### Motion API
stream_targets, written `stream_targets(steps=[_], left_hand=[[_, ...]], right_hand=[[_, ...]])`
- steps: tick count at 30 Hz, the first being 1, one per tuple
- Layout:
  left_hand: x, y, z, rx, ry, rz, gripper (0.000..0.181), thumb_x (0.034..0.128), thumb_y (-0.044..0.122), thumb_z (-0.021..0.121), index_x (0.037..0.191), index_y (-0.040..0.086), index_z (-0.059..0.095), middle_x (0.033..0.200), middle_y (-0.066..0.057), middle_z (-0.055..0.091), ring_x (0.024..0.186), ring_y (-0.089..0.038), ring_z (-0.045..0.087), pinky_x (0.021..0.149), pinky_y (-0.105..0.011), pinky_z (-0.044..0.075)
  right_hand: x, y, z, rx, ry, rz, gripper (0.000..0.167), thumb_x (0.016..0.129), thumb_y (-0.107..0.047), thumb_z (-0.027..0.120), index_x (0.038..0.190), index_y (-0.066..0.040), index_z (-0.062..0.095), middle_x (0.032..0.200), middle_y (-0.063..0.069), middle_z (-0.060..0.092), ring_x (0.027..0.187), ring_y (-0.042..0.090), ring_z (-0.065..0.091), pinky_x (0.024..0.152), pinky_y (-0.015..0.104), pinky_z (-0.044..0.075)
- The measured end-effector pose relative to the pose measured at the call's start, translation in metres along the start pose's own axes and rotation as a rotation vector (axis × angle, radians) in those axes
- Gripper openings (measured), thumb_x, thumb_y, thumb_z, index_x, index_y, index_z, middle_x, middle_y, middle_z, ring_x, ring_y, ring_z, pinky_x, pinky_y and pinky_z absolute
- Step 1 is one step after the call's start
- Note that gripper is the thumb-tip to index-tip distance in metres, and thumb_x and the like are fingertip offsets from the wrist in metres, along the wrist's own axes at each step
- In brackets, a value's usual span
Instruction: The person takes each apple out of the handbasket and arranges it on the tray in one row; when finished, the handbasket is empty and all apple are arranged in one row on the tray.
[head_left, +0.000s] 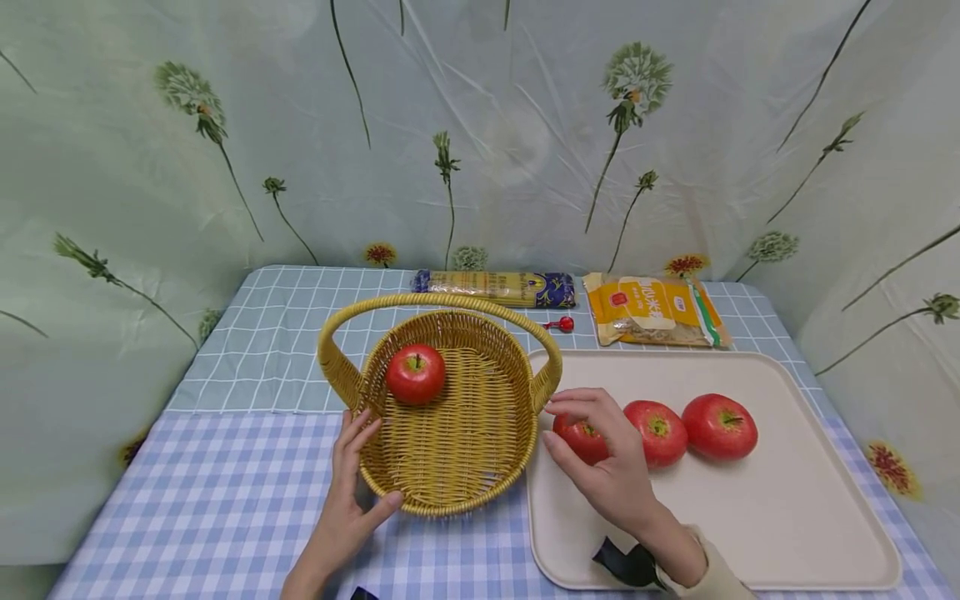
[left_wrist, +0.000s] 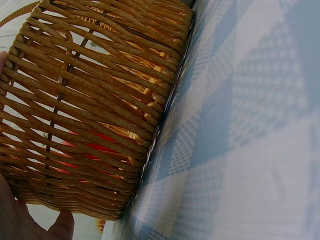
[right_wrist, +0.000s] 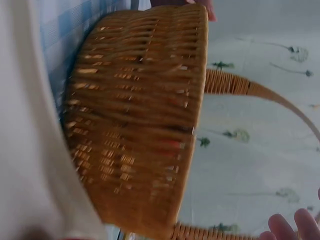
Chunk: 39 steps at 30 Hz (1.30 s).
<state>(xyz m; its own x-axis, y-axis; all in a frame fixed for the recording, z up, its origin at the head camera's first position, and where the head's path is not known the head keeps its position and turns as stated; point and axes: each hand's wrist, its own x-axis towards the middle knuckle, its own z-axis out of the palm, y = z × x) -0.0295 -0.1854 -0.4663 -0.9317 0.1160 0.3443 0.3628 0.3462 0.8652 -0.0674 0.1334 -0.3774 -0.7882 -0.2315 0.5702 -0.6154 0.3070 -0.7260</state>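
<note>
A round wicker basket point(head_left: 450, 450) with a tall arched handle holds one red apple point(head_left: 416, 374) at its left. My left hand point(head_left: 341, 492) grips the basket's left side, fingertips at the rim by the handle's foot and thumb on the front rim. The left wrist view shows the woven wall point(left_wrist: 90, 100) close up. My right hand point(head_left: 603, 454) hovers beside the basket's right rim, above the leftmost apple point(head_left: 581, 437), fingers bent and thumb apart, holding nothing. In the right wrist view its fingertips point(right_wrist: 282, 227) show near the handle. Two more apples, one middle point(head_left: 658, 433), one right point(head_left: 720, 427), lie alongside.
The apples lie on a beige tray point(head_left: 795, 517) at the right. Behind stand a long blue-and-yellow packet point(head_left: 495, 288), an orange bag point(head_left: 652, 310) and a small red object point(head_left: 564, 324). A checked cloth point(head_left: 210, 483) covers the table; a flowered curtain point(head_left: 510, 167) hangs behind.
</note>
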Motion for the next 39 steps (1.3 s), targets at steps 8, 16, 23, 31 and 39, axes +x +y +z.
stream_targets(steps=[8,16,23,31,39], left_hand=[[0.001,-0.001,0.000,-0.015,-0.004,0.003,0.084,0.0747,0.002,0.073,0.146,0.003,0.029,0.155,-0.009,0.009,0.141,-0.029,-0.016,0.099,-0.071,-0.002],[0.000,-0.001,0.000,0.000,-0.004,0.003,0.084,0.0743,0.001,0.073,0.146,0.003,0.029,0.155,-0.007,0.009,0.140,-0.035,-0.016,0.098,-0.072,-0.001],[-0.001,-0.004,0.000,-0.004,-0.005,0.007,0.083,0.0750,0.002,0.073,0.145,0.003,0.029,0.155,-0.008,0.009,0.139,-0.038,-0.016,0.097,-0.073,-0.001],[0.000,-0.004,0.000,0.005,-0.003,0.012,0.082,0.0751,0.003,0.073,0.145,0.003,0.030,0.155,-0.009,0.009,0.139,-0.039,-0.016,0.097,-0.074,-0.001],[0.000,-0.002,0.000,0.006,-0.005,0.013,0.083,0.0747,0.002,0.073,0.146,0.004,0.029,0.155,-0.007,0.009,0.139,-0.038,-0.016,0.097,-0.074,-0.001]], right_hand=[[0.024,-0.001,0.025,0.098,-0.107,-0.104,0.034,0.081,-0.001,0.071,0.113,-0.011,0.064,0.113,0.004,0.060,0.097,0.020,0.055,0.075,0.031,0.049],[0.049,-0.009,0.047,0.130,-0.235,-0.109,0.030,0.087,-0.011,0.068,0.117,-0.011,0.063,0.119,0.003,0.058,0.110,0.017,0.053,0.081,0.032,0.051],[0.074,-0.017,0.064,-0.026,-0.339,-0.062,0.039,0.088,-0.028,0.068,0.125,-0.016,0.061,0.125,-0.004,0.053,0.115,0.009,0.049,0.089,0.032,0.046],[0.101,-0.018,0.081,-0.225,-0.479,0.051,0.051,0.087,-0.043,0.065,0.134,-0.023,0.055,0.135,-0.001,0.047,0.116,0.015,0.051,0.087,0.038,0.047],[0.119,-0.002,0.100,-0.281,-0.530,0.076,0.054,0.084,-0.037,0.072,0.133,-0.021,0.056,0.129,0.003,0.051,0.106,0.019,0.056,0.080,0.038,0.049]])
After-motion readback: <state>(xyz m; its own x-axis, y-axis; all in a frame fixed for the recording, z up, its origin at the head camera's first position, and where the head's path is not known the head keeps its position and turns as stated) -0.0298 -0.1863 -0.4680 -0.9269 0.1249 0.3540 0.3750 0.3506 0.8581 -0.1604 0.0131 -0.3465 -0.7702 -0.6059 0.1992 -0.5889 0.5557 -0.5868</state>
